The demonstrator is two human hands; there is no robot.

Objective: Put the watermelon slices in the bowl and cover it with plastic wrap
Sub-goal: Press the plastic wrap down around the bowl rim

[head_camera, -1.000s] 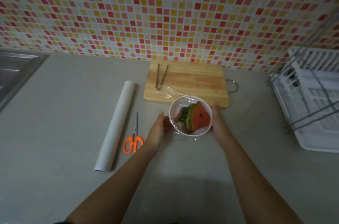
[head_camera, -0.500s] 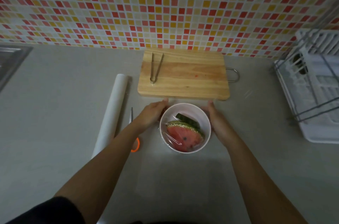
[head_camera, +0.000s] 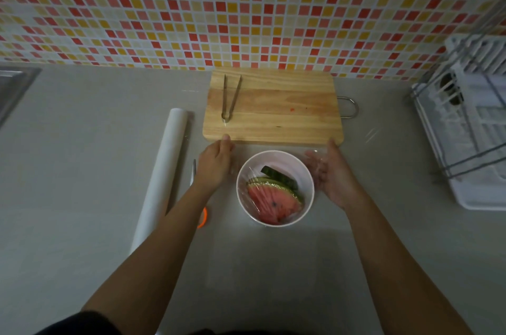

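Observation:
A white bowl (head_camera: 275,153) stands on the grey counter just in front of the cutting board. Red watermelon slices (head_camera: 271,201) with green rind lie inside it. Clear plastic wrap (head_camera: 252,173) is stretched over the bowl, creased across the fruit, and it shimmers by my right fingers. My left hand (head_camera: 216,166) lies flat beside the bowl's left side, fingers straight and together. On the bowl's right side my right hand (head_camera: 332,177) has its palm turned toward the bowl and its fingers spread. Both hands are slightly apart from the rim.
A wooden cutting board (head_camera: 284,110) with metal tongs (head_camera: 230,99) sits against the tiled wall. The wrap roll (head_camera: 161,178) lies to the left, with orange-handled scissors (head_camera: 202,218) partly under my left arm. A white dish rack (head_camera: 471,132) stands at the right; a sink (head_camera: 13,85) at far left.
The bowl came off the board's edge toward me and was turned. Both hands then drew slightly away from its sides.

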